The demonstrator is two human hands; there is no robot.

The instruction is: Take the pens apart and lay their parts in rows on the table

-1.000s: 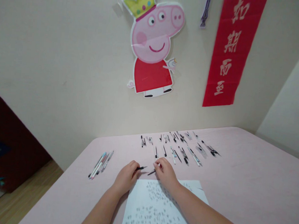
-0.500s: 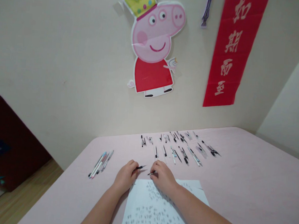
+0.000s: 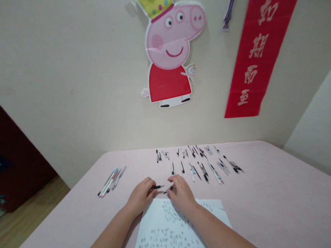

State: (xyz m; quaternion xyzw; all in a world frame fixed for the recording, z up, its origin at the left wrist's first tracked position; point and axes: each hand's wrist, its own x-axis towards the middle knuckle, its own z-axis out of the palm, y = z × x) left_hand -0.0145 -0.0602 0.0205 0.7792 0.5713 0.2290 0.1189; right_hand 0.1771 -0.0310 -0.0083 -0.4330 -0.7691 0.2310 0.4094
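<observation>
My left hand (image 3: pixel 141 195) is closed on a black pen part (image 3: pixel 158 187), whose thin tip points right. Opposite it, my right hand (image 3: pixel 182 194) pinches a small dark pen piece (image 3: pixel 168 190) between thumb and fingers, with the index finger lifted a little. A narrow gap separates the two pieces. The fingers hide the rest of both. Beneath my hands and forearms lies a sheet of paper (image 3: pixel 165 235) covered in handwriting.
Disassembled pen parts (image 3: pixel 203 172) lie in two rows toward the wall. Several whole pens (image 3: pixel 110 182) rest in a group at the left. The pink-covered table (image 3: pixel 275 207) meets a wall with a cartoon pig cutout (image 3: pixel 170 82) and a red banner (image 3: pixel 255 58).
My left hand has shifted slightly right, bringing the black pen part closer to the right hand. The right index finger has lifted and spread from the thumb.
</observation>
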